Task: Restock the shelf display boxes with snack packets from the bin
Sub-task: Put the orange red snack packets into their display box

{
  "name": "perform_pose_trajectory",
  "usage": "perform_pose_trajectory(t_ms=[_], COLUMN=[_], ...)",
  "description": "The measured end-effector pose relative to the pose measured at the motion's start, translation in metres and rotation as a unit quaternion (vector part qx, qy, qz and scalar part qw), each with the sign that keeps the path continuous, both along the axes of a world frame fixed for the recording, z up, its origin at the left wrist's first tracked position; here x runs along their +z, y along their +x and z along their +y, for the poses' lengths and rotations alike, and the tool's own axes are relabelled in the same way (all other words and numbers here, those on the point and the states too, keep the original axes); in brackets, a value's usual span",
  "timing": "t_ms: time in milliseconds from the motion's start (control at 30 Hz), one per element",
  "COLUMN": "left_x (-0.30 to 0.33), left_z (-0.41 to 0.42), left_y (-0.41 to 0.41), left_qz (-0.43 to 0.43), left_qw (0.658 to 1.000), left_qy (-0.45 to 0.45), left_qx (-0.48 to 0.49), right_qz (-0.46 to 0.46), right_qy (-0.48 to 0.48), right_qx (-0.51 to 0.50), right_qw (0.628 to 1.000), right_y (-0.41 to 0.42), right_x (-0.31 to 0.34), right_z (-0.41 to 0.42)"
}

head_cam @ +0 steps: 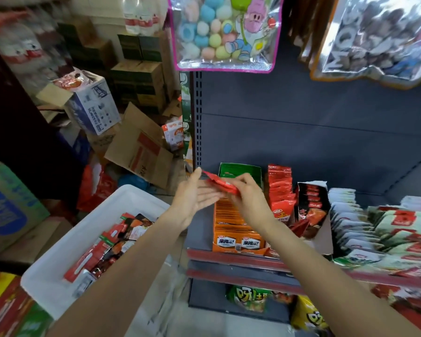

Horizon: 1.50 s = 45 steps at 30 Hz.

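**Red packet held over the orange display box**

Head view: the right hand (249, 198) pinches a thin red snack packet (220, 183) in curled fingers. The left hand (195, 194) is spread flat, its fingertips touching the packet's left end. Both hover above the orange display box (236, 235) on the shelf (241, 260); the white bin (58, 271) of packets sits lower left.

A clear bag of pastel balls (223, 32) is hanging at twelve o'clock. Stacked cardboard cartons (139, 81) are standing at eleven o'clock, and a flattened cardboard box (141, 147) is lying on the floor below them. A blue-printed carton (7, 210) is sitting at nine o'clock.
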State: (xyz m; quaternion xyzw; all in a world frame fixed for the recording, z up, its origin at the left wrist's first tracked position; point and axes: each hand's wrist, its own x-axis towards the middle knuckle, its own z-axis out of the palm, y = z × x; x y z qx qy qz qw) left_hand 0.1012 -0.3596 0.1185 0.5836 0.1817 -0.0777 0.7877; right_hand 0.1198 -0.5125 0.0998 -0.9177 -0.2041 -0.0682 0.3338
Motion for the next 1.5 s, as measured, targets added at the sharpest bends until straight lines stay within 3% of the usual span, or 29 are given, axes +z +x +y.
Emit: perform_pose_trajectory(t_ms=[67,133,267,367,533,667,800,967,1067,1267,1500], left_x=[-0.002,-0.005,-0.011,-0.011,-0.009,-0.023,-0.042,-0.055,-0.061,-0.056,-0.053], left_z=[0.006,0.010,0.004,-0.020,-0.068,-0.101,-0.142,-0.177,-0.171,-0.156,-0.148], left_y=[0.002,0.002,-0.002,-0.006,-0.007,-0.008,-0.017,-0.016,-0.003,0.027,0.040], left_qz=[-0.034,-0.095,-0.136,-0.147,-0.161,-0.152,-0.144,-0.146,-0.141,-0.098,-0.077], left_qw=[0.992,0.965,0.928,0.931,0.907,0.854,0.772,0.704,0.717,0.827,0.871], left_qy=[0.113,0.224,0.245,0.265,0.315,0.417,0.513,0.632,0.637,0.487,0.390], left_qx=[-0.039,-0.101,-0.246,-0.202,-0.228,-0.271,-0.346,-0.290,-0.247,-0.263,-0.289], right_qz=[0.123,0.214,0.269,0.277,0.207,0.168,0.144,0.161,0.192,0.290,0.317], right_qy=[0.122,0.265,0.415,0.433,0.394,0.437,0.473,0.475,0.473,0.431,0.393], right_qx=[-0.034,-0.055,-0.093,-0.109,-0.166,-0.220,-0.226,-0.184,-0.170,-0.105,-0.088], right_qw=[0.984,0.938,0.864,0.851,0.880,0.856,0.840,0.845,0.843,0.848,0.859], right_y=[-0.001,-0.004,-0.013,-0.020,-0.030,-0.035,-0.036,-0.031,-0.026,-0.018,-0.007], right_x=[0.005,0.009,0.009,0.010,0.021,0.021,0.017,0.017,0.013,-0.014,-0.042], right_z=[0.001,0.001,-0.009,-0.025,-0.072,-0.117,-0.152,-0.174,-0.184,-0.193,-0.180])
